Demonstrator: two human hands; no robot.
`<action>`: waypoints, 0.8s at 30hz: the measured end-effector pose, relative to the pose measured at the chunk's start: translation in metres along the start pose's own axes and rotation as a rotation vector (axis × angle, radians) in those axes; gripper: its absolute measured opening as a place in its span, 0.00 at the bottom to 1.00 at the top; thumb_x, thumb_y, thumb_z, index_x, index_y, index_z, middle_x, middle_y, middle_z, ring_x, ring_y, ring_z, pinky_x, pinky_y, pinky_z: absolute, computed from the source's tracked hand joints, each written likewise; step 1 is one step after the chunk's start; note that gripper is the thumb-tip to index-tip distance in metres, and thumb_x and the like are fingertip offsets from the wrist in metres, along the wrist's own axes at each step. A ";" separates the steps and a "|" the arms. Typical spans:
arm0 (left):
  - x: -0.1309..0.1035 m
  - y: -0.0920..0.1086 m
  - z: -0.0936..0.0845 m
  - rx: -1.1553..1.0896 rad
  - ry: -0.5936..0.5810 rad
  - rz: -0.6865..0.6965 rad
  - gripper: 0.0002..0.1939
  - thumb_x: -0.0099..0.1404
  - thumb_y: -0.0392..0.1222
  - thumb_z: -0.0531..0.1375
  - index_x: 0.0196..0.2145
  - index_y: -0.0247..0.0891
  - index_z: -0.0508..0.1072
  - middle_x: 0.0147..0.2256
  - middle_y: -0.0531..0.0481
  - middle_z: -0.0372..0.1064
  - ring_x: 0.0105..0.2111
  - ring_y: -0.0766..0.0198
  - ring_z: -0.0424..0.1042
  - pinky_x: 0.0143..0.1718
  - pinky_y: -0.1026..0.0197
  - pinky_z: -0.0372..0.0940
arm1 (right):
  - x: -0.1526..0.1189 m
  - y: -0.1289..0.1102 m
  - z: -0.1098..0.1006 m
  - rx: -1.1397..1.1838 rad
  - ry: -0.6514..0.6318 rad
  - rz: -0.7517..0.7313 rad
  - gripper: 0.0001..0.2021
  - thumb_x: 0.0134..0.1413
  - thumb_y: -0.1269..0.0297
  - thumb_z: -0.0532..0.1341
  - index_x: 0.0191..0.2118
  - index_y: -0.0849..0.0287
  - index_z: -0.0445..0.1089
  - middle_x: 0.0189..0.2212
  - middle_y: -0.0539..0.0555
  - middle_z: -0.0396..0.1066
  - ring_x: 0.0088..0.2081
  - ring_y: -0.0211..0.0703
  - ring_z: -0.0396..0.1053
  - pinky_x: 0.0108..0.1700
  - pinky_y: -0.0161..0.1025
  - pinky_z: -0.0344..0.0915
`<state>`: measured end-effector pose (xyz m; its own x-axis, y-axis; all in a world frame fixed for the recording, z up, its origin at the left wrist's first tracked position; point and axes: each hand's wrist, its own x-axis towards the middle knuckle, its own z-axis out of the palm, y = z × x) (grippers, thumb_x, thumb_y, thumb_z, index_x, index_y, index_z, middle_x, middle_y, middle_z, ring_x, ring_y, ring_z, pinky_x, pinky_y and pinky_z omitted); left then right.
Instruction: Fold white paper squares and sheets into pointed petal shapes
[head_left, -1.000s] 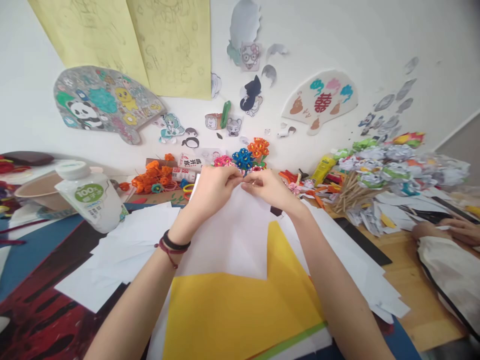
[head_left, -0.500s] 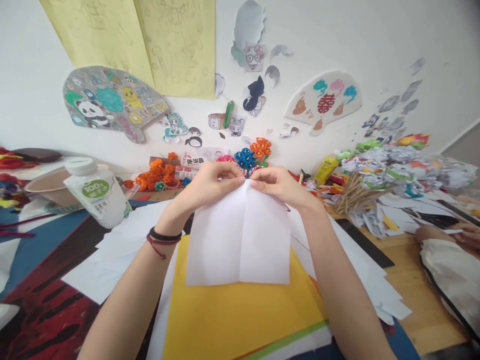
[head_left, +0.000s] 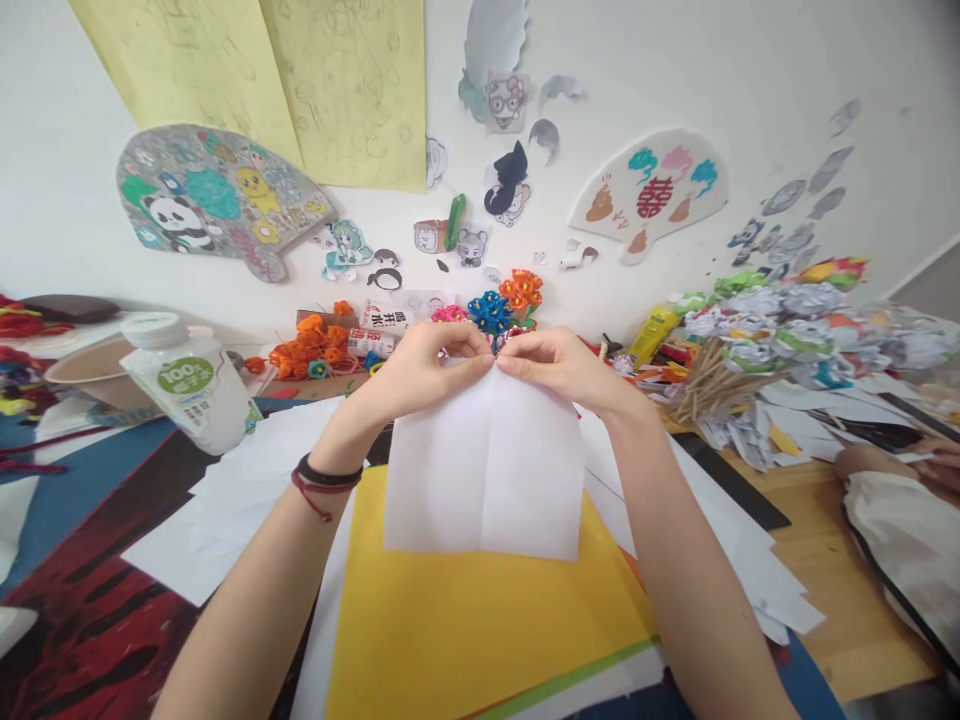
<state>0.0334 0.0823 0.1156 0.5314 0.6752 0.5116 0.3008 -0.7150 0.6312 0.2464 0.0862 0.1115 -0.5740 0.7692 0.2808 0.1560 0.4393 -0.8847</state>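
A white sheet of paper [head_left: 484,480] with a crease down its middle hangs from both hands above a yellow sheet [head_left: 480,630]. My left hand [head_left: 442,365] pinches its top edge just left of the crease, thumb towards me. Close beside it, my right hand [head_left: 547,368] pinches the same edge, the thumbtips almost touching. Both hands are closed, and their outer fingers curl behind the paper. Under the yellow sheet, green and white paper edges [head_left: 600,670] show at the lower right.
White sheets [head_left: 232,500] spread to the left, others [head_left: 735,540] to the right. A white bottle [head_left: 187,385] stands at left. Bundled paper flowers on sticks [head_left: 772,330] lie at right. Another person's hand [head_left: 937,455] and pale clothing [head_left: 892,540] are at the right edge.
The white paper's lower edge has risen a little and swung slightly right. Both hands keep their pinch on the top edge, almost in place. The view has shifted slightly.
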 end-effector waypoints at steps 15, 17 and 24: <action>0.001 0.007 0.010 0.052 0.147 0.052 0.06 0.62 0.39 0.57 0.31 0.35 0.72 0.30 0.51 0.70 0.34 0.64 0.67 0.40 0.62 0.62 | 0.006 0.005 0.006 0.042 0.142 -0.114 0.11 0.50 0.57 0.65 0.30 0.62 0.74 0.29 0.51 0.69 0.32 0.39 0.66 0.33 0.34 0.63; 0.000 0.008 0.011 0.063 0.174 0.076 0.06 0.62 0.39 0.57 0.30 0.35 0.72 0.30 0.51 0.70 0.34 0.64 0.67 0.40 0.62 0.62 | 0.008 0.006 0.007 0.053 0.162 -0.129 0.11 0.49 0.57 0.65 0.29 0.61 0.74 0.28 0.51 0.69 0.31 0.39 0.66 0.33 0.34 0.63; 0.000 0.014 0.009 0.052 0.204 0.078 0.06 0.63 0.40 0.58 0.31 0.36 0.72 0.32 0.50 0.72 0.35 0.64 0.69 0.41 0.62 0.63 | 0.005 0.003 0.007 0.064 0.190 -0.120 0.12 0.49 0.55 0.65 0.29 0.61 0.74 0.29 0.51 0.71 0.31 0.39 0.67 0.33 0.34 0.63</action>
<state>0.0444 0.0708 0.1191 0.3848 0.6366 0.6683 0.3081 -0.7712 0.5571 0.2384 0.0886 0.1078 -0.4229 0.7894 0.4449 0.0406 0.5070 -0.8610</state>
